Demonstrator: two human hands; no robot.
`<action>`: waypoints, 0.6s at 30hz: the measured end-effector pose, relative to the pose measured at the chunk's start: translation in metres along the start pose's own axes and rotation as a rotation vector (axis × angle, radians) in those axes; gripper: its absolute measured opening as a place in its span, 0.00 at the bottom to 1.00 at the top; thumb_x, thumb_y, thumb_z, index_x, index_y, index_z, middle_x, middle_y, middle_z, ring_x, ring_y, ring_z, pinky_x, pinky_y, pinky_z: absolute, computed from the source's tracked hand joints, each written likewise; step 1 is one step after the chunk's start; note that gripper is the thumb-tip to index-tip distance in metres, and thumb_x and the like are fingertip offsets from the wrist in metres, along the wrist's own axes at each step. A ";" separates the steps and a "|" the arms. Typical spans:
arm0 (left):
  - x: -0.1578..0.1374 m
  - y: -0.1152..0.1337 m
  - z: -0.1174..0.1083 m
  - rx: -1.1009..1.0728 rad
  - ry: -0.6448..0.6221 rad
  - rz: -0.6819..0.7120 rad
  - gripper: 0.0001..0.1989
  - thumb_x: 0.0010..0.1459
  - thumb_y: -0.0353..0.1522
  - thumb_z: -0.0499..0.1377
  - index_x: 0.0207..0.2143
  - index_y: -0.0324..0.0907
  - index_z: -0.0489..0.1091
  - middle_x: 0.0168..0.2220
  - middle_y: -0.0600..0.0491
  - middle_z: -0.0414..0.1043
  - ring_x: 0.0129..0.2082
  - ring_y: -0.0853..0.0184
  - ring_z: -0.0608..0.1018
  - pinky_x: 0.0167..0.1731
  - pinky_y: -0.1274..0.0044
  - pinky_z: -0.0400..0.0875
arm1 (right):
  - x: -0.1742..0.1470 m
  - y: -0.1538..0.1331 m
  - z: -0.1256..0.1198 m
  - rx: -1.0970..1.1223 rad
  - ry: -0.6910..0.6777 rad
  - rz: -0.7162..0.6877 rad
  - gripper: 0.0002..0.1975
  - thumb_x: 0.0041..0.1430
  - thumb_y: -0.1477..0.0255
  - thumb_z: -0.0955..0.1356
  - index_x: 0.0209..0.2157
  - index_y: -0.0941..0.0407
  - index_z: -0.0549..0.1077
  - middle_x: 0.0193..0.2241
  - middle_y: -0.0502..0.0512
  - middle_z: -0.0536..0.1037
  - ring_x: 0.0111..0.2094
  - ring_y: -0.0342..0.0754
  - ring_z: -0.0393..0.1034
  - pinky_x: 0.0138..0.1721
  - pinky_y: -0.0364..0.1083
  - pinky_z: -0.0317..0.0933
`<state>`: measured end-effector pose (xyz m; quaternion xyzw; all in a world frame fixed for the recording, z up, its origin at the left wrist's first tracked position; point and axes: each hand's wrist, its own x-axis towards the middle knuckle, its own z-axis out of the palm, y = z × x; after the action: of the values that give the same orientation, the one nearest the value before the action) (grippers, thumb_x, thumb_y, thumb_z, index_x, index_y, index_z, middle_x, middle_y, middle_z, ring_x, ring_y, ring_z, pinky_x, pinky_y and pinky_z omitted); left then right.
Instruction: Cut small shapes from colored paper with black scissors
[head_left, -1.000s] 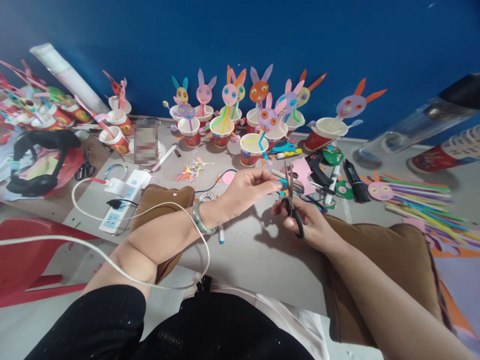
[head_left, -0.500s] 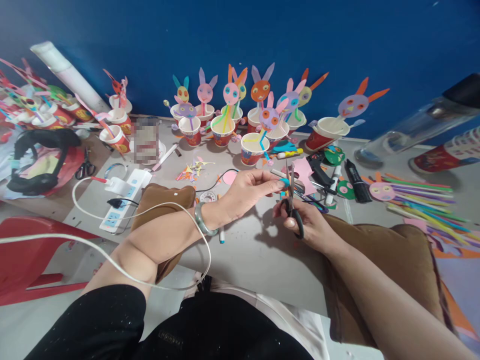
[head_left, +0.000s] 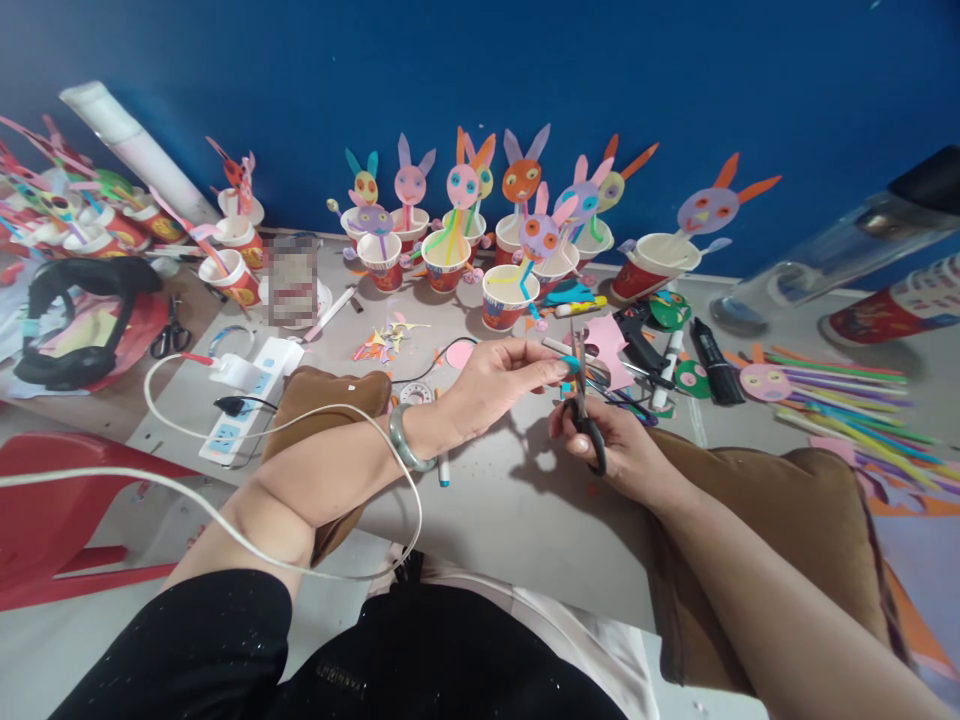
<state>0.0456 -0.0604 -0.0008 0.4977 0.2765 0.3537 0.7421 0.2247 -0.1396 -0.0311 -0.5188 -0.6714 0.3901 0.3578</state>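
My left hand (head_left: 501,385), with a bangle at the wrist, pinches a small piece of teal paper (head_left: 572,366) between thumb and fingertips. Beside it my right hand (head_left: 604,437) grips black-handled scissors (head_left: 582,400), their blades pointing up and away from me at the paper's right edge. Whether the blades touch the paper I cannot tell for sure. Beyond the hands stands a paper cup (head_left: 504,305) with a purple paper rabbit head (head_left: 539,237). A pink paper sheet with cut edges (head_left: 607,350) lies behind the scissors.
More rabbit-headed cups line the blue wall (head_left: 480,70). Right are a black marker (head_left: 714,362), a glue gun (head_left: 639,345) and coloured strips (head_left: 847,400). Left are paper scraps (head_left: 390,340), a power strip (head_left: 251,400) and a white cable (head_left: 225,535) crossing my forearm. Brown cushions (head_left: 772,540) support both sides.
The scissors' blades look a little closer together and have shifted slightly left. Both hands stay almost in the same place, and the teal paper is still pinched.
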 end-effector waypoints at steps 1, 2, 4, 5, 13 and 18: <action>0.000 0.000 0.000 0.002 -0.001 0.003 0.17 0.47 0.43 0.70 0.27 0.37 0.73 0.26 0.56 0.73 0.28 0.76 0.70 0.34 0.77 0.65 | 0.000 0.000 0.000 0.000 0.000 0.003 0.25 0.54 0.47 0.69 0.23 0.55 0.70 0.25 0.53 0.75 0.27 0.47 0.66 0.29 0.45 0.60; 0.000 0.000 0.000 0.003 -0.002 0.005 0.17 0.47 0.42 0.70 0.27 0.37 0.73 0.26 0.56 0.73 0.28 0.75 0.70 0.34 0.77 0.65 | 0.000 0.000 0.000 -0.002 0.000 0.003 0.25 0.54 0.47 0.69 0.23 0.55 0.70 0.25 0.53 0.75 0.27 0.47 0.66 0.28 0.45 0.60; 0.000 0.000 0.000 -0.007 0.004 0.006 0.18 0.46 0.43 0.70 0.27 0.37 0.74 0.26 0.56 0.73 0.28 0.75 0.70 0.34 0.77 0.65 | 0.000 0.000 0.000 -0.009 -0.001 -0.001 0.24 0.55 0.48 0.69 0.23 0.55 0.69 0.25 0.53 0.75 0.27 0.47 0.66 0.28 0.45 0.59; 0.000 0.001 0.000 -0.014 0.008 0.005 0.18 0.45 0.43 0.71 0.27 0.37 0.74 0.26 0.56 0.72 0.28 0.76 0.70 0.33 0.77 0.65 | 0.000 0.000 0.000 -0.012 -0.002 -0.006 0.24 0.55 0.48 0.69 0.23 0.55 0.69 0.25 0.53 0.75 0.27 0.47 0.66 0.29 0.45 0.59; -0.001 0.002 -0.001 0.010 0.006 -0.008 0.18 0.46 0.43 0.70 0.27 0.37 0.74 0.26 0.55 0.73 0.28 0.75 0.70 0.33 0.78 0.65 | 0.000 -0.002 0.000 -0.028 0.004 -0.012 0.24 0.56 0.48 0.69 0.22 0.54 0.68 0.24 0.53 0.75 0.27 0.47 0.66 0.29 0.45 0.60; 0.000 -0.001 -0.003 0.019 0.001 -0.001 0.16 0.48 0.42 0.70 0.29 0.37 0.75 0.27 0.55 0.73 0.28 0.74 0.71 0.35 0.76 0.65 | 0.000 -0.001 0.000 -0.031 0.013 0.001 0.25 0.54 0.47 0.69 0.21 0.54 0.67 0.24 0.53 0.75 0.27 0.47 0.66 0.29 0.45 0.60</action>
<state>0.0440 -0.0591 -0.0026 0.5044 0.2805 0.3512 0.7373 0.2243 -0.1395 -0.0302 -0.5272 -0.6745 0.3766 0.3538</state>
